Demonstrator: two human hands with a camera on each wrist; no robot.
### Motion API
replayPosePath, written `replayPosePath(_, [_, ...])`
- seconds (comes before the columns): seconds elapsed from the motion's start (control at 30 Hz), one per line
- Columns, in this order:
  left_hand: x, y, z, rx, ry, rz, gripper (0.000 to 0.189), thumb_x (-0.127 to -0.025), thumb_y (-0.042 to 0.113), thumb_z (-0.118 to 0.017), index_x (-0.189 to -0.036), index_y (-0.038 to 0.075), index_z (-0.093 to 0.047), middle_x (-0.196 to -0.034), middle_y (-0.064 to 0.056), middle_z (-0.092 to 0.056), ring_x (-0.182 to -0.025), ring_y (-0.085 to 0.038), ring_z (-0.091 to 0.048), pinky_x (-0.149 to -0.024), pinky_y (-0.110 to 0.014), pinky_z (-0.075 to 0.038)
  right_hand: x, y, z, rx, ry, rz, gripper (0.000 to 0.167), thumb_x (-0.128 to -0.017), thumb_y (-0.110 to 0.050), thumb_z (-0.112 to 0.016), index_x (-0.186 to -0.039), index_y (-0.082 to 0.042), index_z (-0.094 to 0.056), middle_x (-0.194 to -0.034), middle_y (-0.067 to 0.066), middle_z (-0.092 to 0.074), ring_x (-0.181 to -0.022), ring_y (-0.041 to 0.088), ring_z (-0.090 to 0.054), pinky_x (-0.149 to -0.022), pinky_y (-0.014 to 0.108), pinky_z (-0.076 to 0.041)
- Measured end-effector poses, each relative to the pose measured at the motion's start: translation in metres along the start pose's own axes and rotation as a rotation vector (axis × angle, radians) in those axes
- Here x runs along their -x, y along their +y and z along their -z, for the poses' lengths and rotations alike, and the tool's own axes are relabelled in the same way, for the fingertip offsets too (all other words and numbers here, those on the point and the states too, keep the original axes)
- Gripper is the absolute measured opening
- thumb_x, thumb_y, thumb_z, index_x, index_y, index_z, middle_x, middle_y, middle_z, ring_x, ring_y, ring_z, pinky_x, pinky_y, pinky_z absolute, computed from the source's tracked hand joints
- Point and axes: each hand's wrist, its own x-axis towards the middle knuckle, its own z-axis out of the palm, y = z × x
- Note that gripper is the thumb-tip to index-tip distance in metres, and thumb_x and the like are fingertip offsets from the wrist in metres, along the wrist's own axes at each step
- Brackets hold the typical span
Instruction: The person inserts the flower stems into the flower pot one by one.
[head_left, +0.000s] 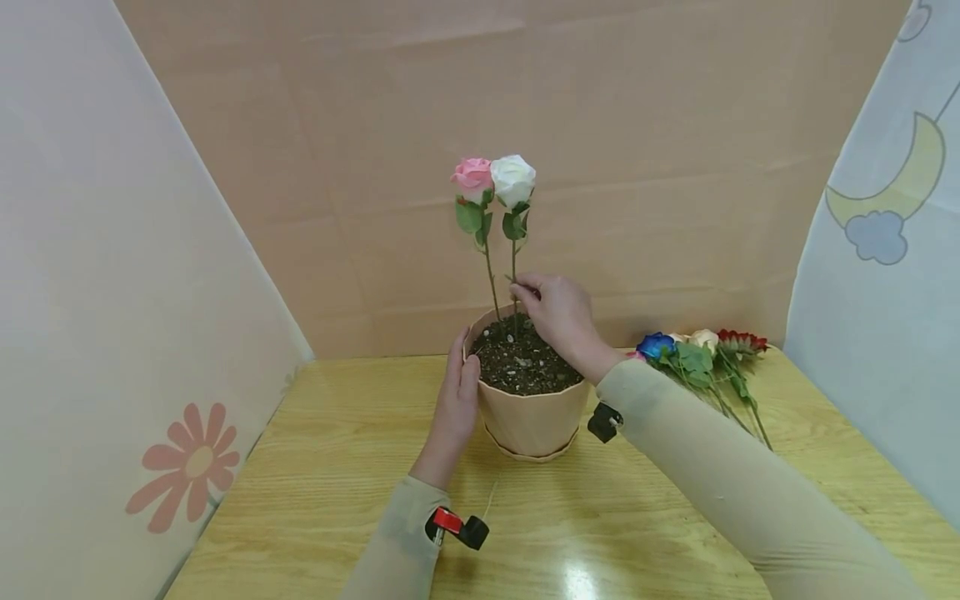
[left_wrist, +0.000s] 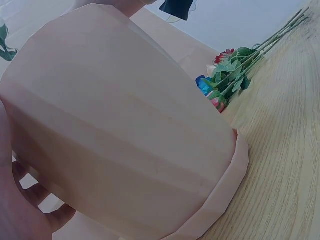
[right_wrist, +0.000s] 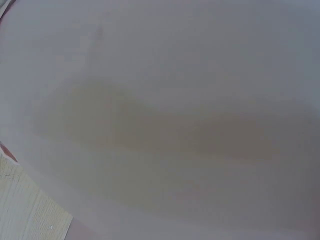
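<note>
A peach-coloured flower pot (head_left: 531, 421) filled with dark soil (head_left: 525, 367) stands on a matching saucer (head_left: 532, 456). A pink rose (head_left: 472, 177) and a white rose (head_left: 513, 181) rise upright from the soil, side by side. My right hand (head_left: 562, 312) pinches the white rose's stem between thumb and fingertips, above the soil. On the pot's left side my left hand (head_left: 459, 392) grips the wall, thumb by the rim; the left wrist view shows its fingers (left_wrist: 37, 194) curving round the pot. Pale, blurred surface fills most of the right wrist view.
Loose flowers lie at the right on the wooden table (head_left: 360, 433): a blue rose (head_left: 656, 344), cream ones and a red flower (head_left: 742, 342), their stems toward the front. Cloth panels rise at the back and both sides. Each wrist bears a small black camera (head_left: 604, 422).
</note>
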Motion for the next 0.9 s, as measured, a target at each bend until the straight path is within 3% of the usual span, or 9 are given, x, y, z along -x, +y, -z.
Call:
replayPosePath(0.43, [0.0020, 0.0030, 0.0001, -0.003, -0.002, -0.014, 0.058, -0.123, 0.036, -0.034, -0.178, 0.020, -0.022, -0.182, -0.012, -0.022, -0.165, -0.038, -0.024, -0.131, -0.063, -0.022, 0.0045, -0.0007, -0.0013, -0.022, -0.001, -0.009, 0.028, -0.111, -0.031, -0.072, -0.122, -0.010, -0.085, -0.110, 0.009, -0.083, -0.103, 0.032, -0.077, -0.094, 0.054, -0.058])
replayPosePath(0.63, [0.0005, 0.0014, 0.0003, 0.004, -0.006, -0.018, 0.058, -0.123, 0.035, -0.034, -0.177, 0.019, -0.022, -0.182, -0.012, -0.021, -0.165, -0.037, -0.024, -0.131, -0.062, -0.022, 0.0053, -0.0007, -0.0016, -0.024, 0.016, -0.034, 0.033, -0.110, -0.037, -0.072, -0.126, -0.011, -0.084, -0.111, 0.008, -0.083, -0.107, 0.032, -0.077, -0.096, 0.054, -0.057])
replayPosePath(0.9, [-0.0003, -0.0013, 0.0009, 0.005, -0.002, -0.003, 0.058, -0.122, 0.038, -0.034, -0.177, 0.023, -0.023, -0.182, -0.010, -0.022, -0.165, -0.039, -0.025, -0.130, -0.064, -0.022, 0.0042, 0.0002, -0.0037, -0.039, 0.038, -0.034, 0.037, -0.109, -0.042, -0.073, -0.127, -0.012, -0.084, -0.106, 0.006, -0.084, -0.098, 0.029, -0.078, -0.092, 0.052, -0.057])
